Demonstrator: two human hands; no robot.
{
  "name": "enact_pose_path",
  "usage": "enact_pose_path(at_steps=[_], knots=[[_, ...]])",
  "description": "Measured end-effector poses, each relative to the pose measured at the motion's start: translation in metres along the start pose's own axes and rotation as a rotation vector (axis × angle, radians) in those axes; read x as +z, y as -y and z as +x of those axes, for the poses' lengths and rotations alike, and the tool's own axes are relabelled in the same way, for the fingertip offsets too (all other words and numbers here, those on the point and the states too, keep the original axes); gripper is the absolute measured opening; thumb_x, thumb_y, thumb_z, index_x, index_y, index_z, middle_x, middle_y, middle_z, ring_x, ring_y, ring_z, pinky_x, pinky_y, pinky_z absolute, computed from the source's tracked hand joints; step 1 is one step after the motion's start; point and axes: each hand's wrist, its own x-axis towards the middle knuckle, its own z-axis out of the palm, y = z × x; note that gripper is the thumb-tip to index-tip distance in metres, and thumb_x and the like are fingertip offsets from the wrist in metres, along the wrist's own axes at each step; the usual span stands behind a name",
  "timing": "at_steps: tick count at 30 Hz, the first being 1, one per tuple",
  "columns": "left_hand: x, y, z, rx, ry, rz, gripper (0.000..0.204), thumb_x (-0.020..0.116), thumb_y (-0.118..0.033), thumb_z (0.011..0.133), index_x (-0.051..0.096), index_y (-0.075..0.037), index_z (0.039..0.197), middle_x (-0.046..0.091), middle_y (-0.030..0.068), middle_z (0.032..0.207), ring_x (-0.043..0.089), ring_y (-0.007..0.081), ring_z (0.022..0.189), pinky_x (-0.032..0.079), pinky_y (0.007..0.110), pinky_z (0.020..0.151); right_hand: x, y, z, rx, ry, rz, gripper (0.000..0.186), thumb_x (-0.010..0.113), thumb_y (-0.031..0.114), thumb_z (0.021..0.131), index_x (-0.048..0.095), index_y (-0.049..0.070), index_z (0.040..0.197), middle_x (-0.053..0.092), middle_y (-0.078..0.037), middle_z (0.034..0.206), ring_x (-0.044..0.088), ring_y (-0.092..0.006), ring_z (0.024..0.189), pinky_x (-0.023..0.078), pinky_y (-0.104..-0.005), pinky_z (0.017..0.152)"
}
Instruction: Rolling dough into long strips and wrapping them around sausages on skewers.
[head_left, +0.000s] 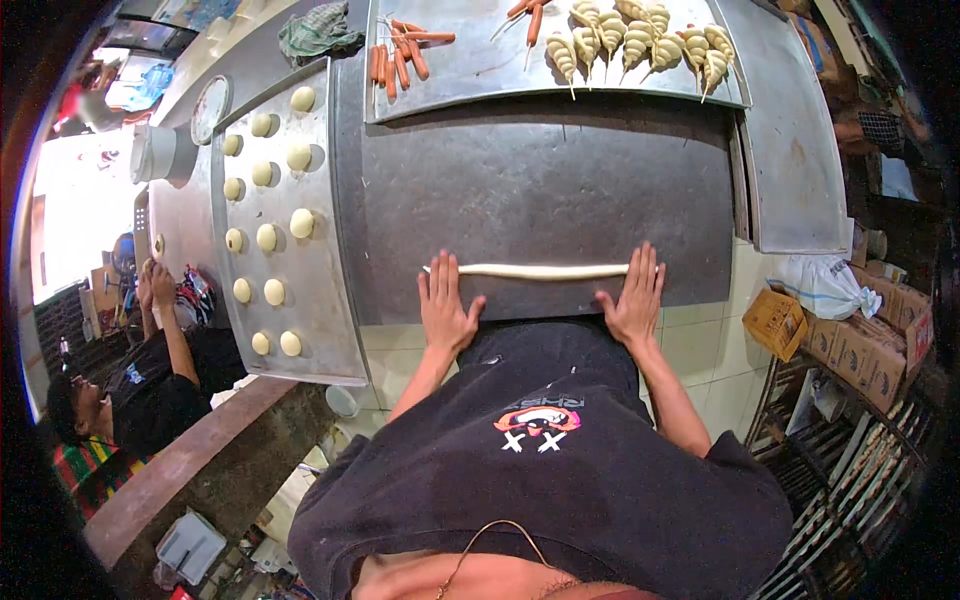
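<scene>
Grey lettering [568, 403] and two crosses [512, 441] on the black T-shirt [560, 490]; print [868, 362] on cardboard boxes [850, 345] seemingly illegible

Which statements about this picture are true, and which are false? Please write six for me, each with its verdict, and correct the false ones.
1. The left hand and the right hand lie on the dough strip. True.
2. The dough strip is coiled up. False: it lies stretched out, nearly straight.
3. Dough balls lie on the left tray. True.
4. Sausages and dough coils share the far tray. True.
5. The dough coils lie left of all the sausages. False: they lie at the right.
6. The right hand makes a fist. False: its fingers are extended.
</scene>
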Motion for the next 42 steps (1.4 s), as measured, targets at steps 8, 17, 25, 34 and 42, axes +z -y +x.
enact_pose_path(at_steps=[8, 17, 25, 34, 42], knots=[[-0.022, -0.039, 0.160, -0.007, -0.268, -0.365, 0.056, 0.052, -0.031, 0.099, 0.039, -0.003, 0.146, 0.040, 0.0189, 0.151, 0.036, 0.0350, 0.141, 0.022, 0.051, 0.115, 0.004, 0.004, 0.010, 0.097, 0.010, -0.069, 0.101, 0.031, 0.074, 0.091, 0.019, -0.005, 0.152, 0.015, -0.021, 0.161, 0.010, -0.0324, 0.151, 0.005, -0.0506, 0.121], [0.011, -0.060, 0.438, -0.104, -0.085, -0.215, 0.032, 0.072, -0.030, 0.081, 0.074, 0.001, 0.087, 0.070, 0.0251, 0.087, 0.069, 0.0420, 0.085, 0.054, 0.048, 0.079, 0.005, 0.006, 0.011, 0.083, 0.000, -0.069, 0.098, 0.037, 0.071, 0.091, 0.021, -0.004, 0.152, 0.017, -0.020, 0.161, 0.012, -0.0314, 0.151, 0.006, -0.0511, 0.121], [-0.045, -0.008, 0.287, -0.221, -0.124, -1.119, 0.019, 0.061, -0.015, 0.094, 0.070, 0.002, 0.091, 0.065, 0.0048, 0.072, 0.059, 0.0113, 0.063, 0.044, 0.026, 0.056, -0.006, 0.011, 0.017, 0.070, -0.079, 0.155, 0.087, 0.047, 0.061, 0.093, 0.020, 0.007, 0.156, 0.014, -0.017, 0.163, 0.009, -0.0320, 0.151, 0.003, -0.0525, 0.120], [-0.024, 0.002, 0.029, -0.827, -0.093, -1.562, 0.012, 0.045, -0.019, 0.105, 0.051, -0.011, 0.100, 0.038, -0.0053, 0.068, 0.029, 0.0044, 0.052, 0.026, 0.021, 0.045, 0.020, 0.137, 0.088, -0.530, -0.082, 0.407, 0.030, 0.074, 0.022, 0.080, 0.069, 0.010, 0.107, 0.059, -0.009, 0.124, 0.048, -0.0305, 0.124, 0.035, -0.0489, 0.105], [-0.018, -0.027, 0.034, -0.919, -0.070, -1.677, 0.016, 0.042, -0.015, 0.102, 0.053, -0.006, 0.094, 0.031, -0.0072, 0.061, 0.025, 0.0030, 0.044, 0.021, 0.022, 0.039, 0.008, 0.167, 0.079, -0.305, 0.080, 0.919, 0.013, 0.074, 0.007, 0.083, 0.070, -0.001, 0.092, 0.070, -0.011, 0.085, 0.071, -0.0233, 0.080, 0.058, -0.0348, 0.070]])
